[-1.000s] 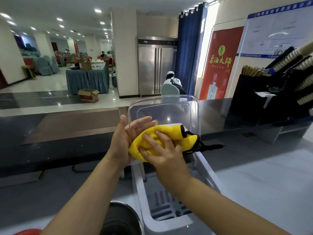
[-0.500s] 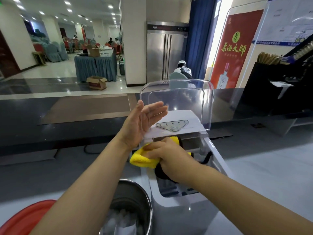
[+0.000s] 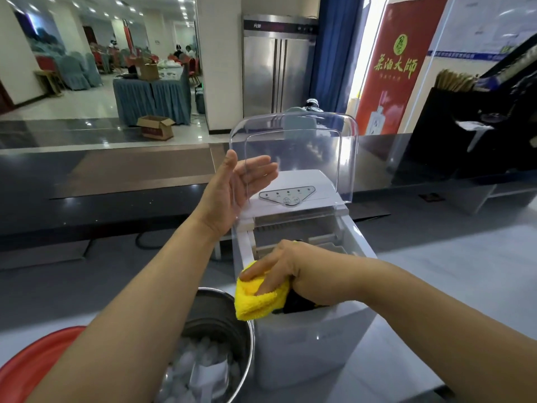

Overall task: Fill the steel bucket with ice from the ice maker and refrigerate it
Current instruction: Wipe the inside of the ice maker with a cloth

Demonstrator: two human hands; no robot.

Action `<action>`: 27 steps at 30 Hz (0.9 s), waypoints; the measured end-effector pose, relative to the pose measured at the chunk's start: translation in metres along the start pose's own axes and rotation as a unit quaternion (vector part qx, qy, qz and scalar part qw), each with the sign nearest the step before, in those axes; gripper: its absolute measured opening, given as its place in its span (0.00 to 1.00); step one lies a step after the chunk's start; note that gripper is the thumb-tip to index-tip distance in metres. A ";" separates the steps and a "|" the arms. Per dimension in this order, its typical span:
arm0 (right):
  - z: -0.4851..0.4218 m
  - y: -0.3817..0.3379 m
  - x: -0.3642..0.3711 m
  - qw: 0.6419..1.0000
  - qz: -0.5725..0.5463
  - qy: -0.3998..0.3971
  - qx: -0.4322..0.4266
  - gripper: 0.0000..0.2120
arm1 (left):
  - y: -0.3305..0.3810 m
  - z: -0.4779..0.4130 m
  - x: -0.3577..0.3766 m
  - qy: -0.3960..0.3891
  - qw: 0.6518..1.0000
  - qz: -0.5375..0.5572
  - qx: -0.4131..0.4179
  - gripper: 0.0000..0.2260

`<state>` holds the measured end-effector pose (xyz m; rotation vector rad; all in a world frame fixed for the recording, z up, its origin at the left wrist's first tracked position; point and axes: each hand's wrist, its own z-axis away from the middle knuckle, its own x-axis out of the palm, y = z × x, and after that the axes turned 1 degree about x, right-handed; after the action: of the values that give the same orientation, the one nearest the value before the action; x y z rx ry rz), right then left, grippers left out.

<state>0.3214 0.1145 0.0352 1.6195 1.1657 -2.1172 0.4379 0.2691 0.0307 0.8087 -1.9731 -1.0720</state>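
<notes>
The white ice maker [image 3: 305,338] stands on the counter with its clear lid [image 3: 316,152] raised upright. My left hand [image 3: 232,190] is flat against the lid's left side, fingers straight. My right hand [image 3: 279,269] presses a yellow cloth [image 3: 255,303] onto the machine's front left rim, over the open ice bay. The steel bucket [image 3: 220,324] sits just left of the machine, with ice and a clear scoop [image 3: 209,373] inside, partly hidden by my left forearm.
A red round object [image 3: 32,365] lies at the lower left. A dark raised ledge [image 3: 116,181] runs behind the counter. A steel refrigerator [image 3: 276,65] stands across the room. A black rack with utensils [image 3: 465,112] is at the right.
My right hand brought the yellow cloth down from the lid to the machine's front left rim. My left hand stayed on the lid. The view tilted down, revealing the bucket with ice.
</notes>
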 end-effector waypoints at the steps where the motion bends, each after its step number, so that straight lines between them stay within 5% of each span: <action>1: 0.003 -0.001 0.000 1.000 -0.009 -0.004 0.002 0.20 | 0.000 0.000 0.000 0.005 1.000 -0.002 -0.002 0.31; 8: 0.030 -0.004 -0.003 0.999 -0.021 -0.047 -0.014 0.09 | -0.002 -0.001 -0.001 0.018 1.000 -0.012 -0.010 0.29; 16: 0.057 0.011 -0.009 0.993 0.091 -0.053 0.049 0.13 | -0.002 0.000 -0.001 0.022 0.999 -0.025 -0.005 0.29; 27: 0.090 0.023 -0.017 0.977 0.193 -0.044 0.079 0.03 | -0.003 -0.001 0.001 0.021 1.000 -0.019 -0.006 0.29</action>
<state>0.2777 0.0311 0.0468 1.6373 0.6070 -2.0393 0.4383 0.2664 0.0284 0.8592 -1.9204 -1.0805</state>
